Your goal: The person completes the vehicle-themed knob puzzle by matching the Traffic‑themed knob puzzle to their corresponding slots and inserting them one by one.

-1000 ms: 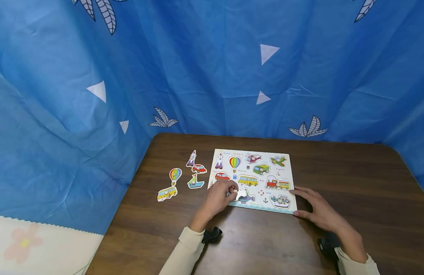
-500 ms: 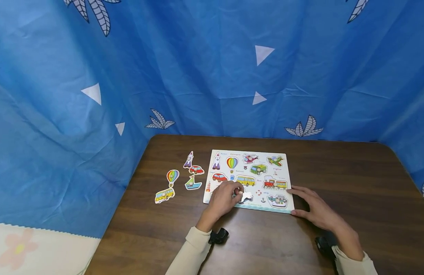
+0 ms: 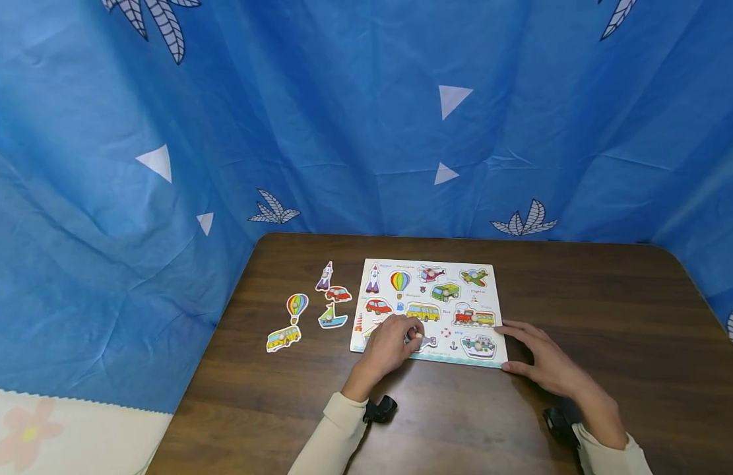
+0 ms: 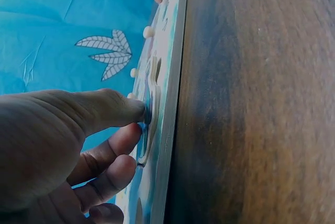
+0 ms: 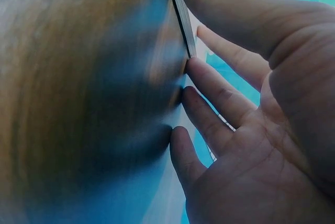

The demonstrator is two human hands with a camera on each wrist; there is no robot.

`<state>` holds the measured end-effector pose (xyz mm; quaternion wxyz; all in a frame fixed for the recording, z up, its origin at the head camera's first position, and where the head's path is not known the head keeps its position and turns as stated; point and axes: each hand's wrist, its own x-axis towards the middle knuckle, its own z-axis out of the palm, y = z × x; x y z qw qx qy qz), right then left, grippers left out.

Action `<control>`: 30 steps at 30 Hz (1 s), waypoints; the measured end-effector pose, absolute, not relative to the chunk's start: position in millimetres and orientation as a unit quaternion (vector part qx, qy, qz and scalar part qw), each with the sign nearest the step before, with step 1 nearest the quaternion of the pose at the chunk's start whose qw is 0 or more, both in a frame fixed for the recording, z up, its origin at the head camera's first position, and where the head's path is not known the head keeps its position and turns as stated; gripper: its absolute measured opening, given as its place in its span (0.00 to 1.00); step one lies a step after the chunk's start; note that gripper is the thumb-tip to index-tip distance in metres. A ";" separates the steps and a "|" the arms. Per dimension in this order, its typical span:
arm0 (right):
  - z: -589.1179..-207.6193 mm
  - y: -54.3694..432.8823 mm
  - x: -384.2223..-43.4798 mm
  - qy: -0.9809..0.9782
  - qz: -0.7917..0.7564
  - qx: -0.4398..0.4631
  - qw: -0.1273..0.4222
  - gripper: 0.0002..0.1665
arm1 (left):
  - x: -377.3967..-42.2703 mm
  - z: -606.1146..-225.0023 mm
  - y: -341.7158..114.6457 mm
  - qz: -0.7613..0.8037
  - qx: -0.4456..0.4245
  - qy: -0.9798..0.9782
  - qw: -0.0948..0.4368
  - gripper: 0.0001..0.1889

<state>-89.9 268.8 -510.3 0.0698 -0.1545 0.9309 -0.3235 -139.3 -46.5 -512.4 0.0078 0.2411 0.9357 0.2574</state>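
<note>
Looking light and stiff, the thin piece (image 4: 154, 130) is sitting at the near side of the puzzle board (image 3: 491, 290), its middle probably offering the safest hold; the left hand (image 3: 386, 344) is pinching it, while the right hand (image 3: 549, 361), stretched out, is touching the board's right edge on the bench (image 3: 461, 422)

Wood-grain tbl (image 3: 461, 422) w/ slight sheen, smooth-looking puzzle brd (image 3: 464, 295), creased cloth-like curtain (image 3: 366, 119)
</note>
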 end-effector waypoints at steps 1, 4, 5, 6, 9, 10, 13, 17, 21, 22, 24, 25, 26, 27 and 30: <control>-510.2 268.8 -90.0 0.931 -0.323 -0.154 0.070 0.39 | -139.4 -512.6 -46.4 0.257 0.240 0.936 0.009 0.04; -510.1 268.7 -90.3 0.931 -0.323 -0.154 0.069 0.39 | -139.8 -513.6 -46.4 0.253 0.237 0.938 0.008 0.04; -510.0 268.6 -90.4 0.931 -0.323 -0.154 0.069 0.39 | -139.8 -513.9 -46.5 0.251 0.236 0.939 0.008 0.04; -509.8 268.6 -90.5 0.931 -0.324 -0.153 0.071 0.39 | -139.7 -514.0 -46.6 0.250 0.235 0.939 0.008 0.04; -509.5 268.4 -90.5 0.931 -0.325 -0.152 0.072 0.39 | -139.4 -514.1 -46.8 0.248 0.235 0.940 0.009 0.04; -509.4 268.3 -90.5 0.931 -0.325 -0.151 0.073 0.39 | -139.2 -514.0 -47.0 0.249 0.235 0.939 0.010 0.04; -509.2 268.1 -90.3 0.931 -0.325 -0.150 0.074 0.39 | -139.0 -512.9 -48.5 0.253 0.240 0.937 0.013 0.04; -509.8 267.8 -89.9 0.931 -0.323 -0.150 0.074 0.39 | -139.2 -509.7 -56.1 0.265 0.246 0.932 0.006 0.06; -510.7 267.5 -89.9 0.931 -0.324 -0.153 0.074 0.39 | -142.4 -504.2 -72.9 0.292 0.247 0.924 -0.034 0.08; -510.9 267.6 -89.8 0.930 -0.325 -0.154 0.073 0.39 | -144.0 -502.0 -78.4 0.302 0.245 0.920 -0.045 0.08; -511.4 267.7 -89.7 0.930 -0.324 -0.155 0.072 0.39 | -147.3 -498.4 -91.0 0.317 0.233 0.917 -0.063 0.07; -511.6 267.9 -89.7 0.930 -0.324 -0.156 0.071 0.39 | -149.3 -496.6 -97.8 0.325 0.225 0.916 -0.068 0.07; -511.9 268.0 -89.6 0.930 -0.325 -0.155 0.070 0.39 | -151.0 -494.8 -105.0 0.328 0.218 0.916 -0.072 0.07; -512.3 268.1 -89.6 0.930 -0.325 -0.155 0.070 0.39 | -152.8 -493.5 -112.5 0.332 0.208 0.917 -0.072 0.07; -513.7 268.4 -89.4 0.930 -0.324 -0.156 0.070 0.39 | -157.4 -492.4 -134.8 0.336 0.182 0.922 -0.067 0.06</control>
